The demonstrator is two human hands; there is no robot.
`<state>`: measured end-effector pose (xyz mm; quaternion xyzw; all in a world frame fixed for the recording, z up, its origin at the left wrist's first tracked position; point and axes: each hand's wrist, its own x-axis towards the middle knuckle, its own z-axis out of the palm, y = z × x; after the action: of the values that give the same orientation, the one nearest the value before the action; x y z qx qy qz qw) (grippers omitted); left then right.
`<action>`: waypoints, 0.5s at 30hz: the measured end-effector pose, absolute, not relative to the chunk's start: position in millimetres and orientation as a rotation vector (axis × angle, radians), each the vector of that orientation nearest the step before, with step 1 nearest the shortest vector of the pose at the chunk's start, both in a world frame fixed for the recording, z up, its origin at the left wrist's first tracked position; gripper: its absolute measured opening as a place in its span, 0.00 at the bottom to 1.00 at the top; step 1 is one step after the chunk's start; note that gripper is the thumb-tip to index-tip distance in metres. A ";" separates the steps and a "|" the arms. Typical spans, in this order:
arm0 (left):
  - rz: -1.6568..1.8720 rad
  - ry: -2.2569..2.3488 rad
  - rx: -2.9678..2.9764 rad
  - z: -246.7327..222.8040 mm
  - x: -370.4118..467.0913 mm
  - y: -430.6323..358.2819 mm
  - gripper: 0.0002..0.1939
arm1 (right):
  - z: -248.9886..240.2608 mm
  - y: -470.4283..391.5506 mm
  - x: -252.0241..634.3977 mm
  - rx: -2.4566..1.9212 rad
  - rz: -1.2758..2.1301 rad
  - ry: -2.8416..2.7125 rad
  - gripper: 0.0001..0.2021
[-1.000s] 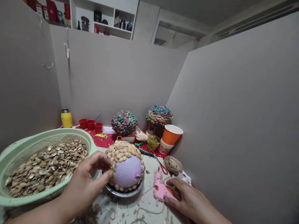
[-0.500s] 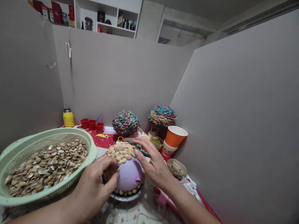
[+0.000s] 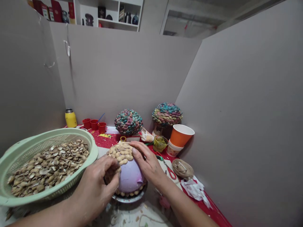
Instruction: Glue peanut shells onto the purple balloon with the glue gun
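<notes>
A purple balloon sits in a shallow metal bowl, its top, left side and lower rim covered with peanut shells. At the balloon's left side is my left hand, thumb and fingers pinched near the edge of the shell layer; what lies between the fingertips is too small to make out. My right hand rests on the upper right of the balloon and shells, its fingers spread and nothing held in it. A green basket full of loose shells stands to the left.
Behind are two colourful shell-covered balls, red cups, a yellow bottle and an orange paper cup. Red-handled scissors, a coil of twine and crumpled tissue lie right. Grey panels surround the table.
My right hand has moved slightly left and settled on the balloon's upper right. The camera view has shifted, and the scissors now show. My left hand keeps its pinch.
</notes>
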<state>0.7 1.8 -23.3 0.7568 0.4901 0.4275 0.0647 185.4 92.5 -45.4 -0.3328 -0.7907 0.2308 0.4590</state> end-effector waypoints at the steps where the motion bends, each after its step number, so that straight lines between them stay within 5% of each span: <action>1: 1.296 1.478 2.291 -22.8 1.2 1.8 0.05 | -45.3 92.2 185.3 -0.817 0.571 -1.945 0.15; 15: 1.384 1.317 2.463 -30.7 0.1 6.1 0.08 | -44.7 88.2 185.9 -0.815 0.593 -1.932 0.14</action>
<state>0.1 6.1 -30.7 0.7901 0.4227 0.4439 0.0124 185.9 88.2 -44.7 -0.3316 -0.7859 0.2412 0.4629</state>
